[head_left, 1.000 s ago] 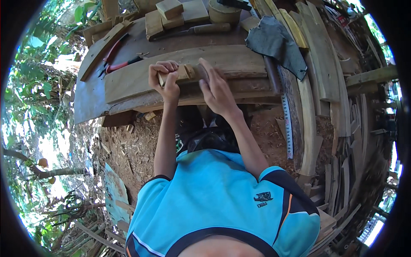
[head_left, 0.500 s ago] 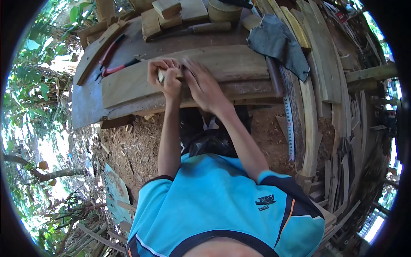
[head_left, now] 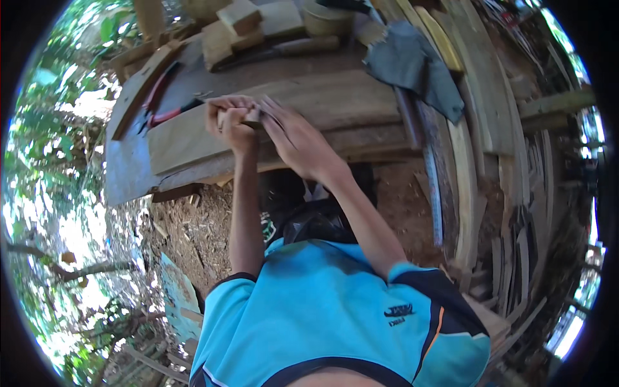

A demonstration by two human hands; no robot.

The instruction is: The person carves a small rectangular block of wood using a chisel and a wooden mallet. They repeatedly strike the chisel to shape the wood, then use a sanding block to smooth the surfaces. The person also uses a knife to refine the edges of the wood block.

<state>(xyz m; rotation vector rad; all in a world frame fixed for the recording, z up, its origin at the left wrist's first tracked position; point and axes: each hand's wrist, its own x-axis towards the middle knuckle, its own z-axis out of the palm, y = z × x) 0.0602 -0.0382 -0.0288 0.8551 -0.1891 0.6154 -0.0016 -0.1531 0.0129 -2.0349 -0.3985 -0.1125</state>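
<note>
My left hand (head_left: pixel 236 126) is closed around a small pale block of wood (head_left: pixel 253 115), whose end shows between the fingers. Just right of it, my right hand (head_left: pixel 293 138) is stretched out with its fingers long and fairly straight, the fingertips at the block's end. Whether something thin lies under those fingers is hidden. Both hands are above a long, thick wooden plank (head_left: pixel 348 97) lying across the workbench (head_left: pixel 126 164). Left of my left hand, pliers with red and black handles (head_left: pixel 171 115) rest partly against the plank.
Wood blocks (head_left: pixel 240 18), a wooden-handled tool (head_left: pixel 306 45) and a round container (head_left: pixel 327 19) stand at the back. On the right are a grey cloth (head_left: pixel 412 64), a tape measure strip (head_left: pixel 434 193) and long boards (head_left: pixel 480 84). Wood shavings cover the ground (head_left: pixel 203 238).
Both hands have shifted slightly left and down in the picture, together with the block. The right hand's fingers have moved along its end. The whole view has tilted a little.
</note>
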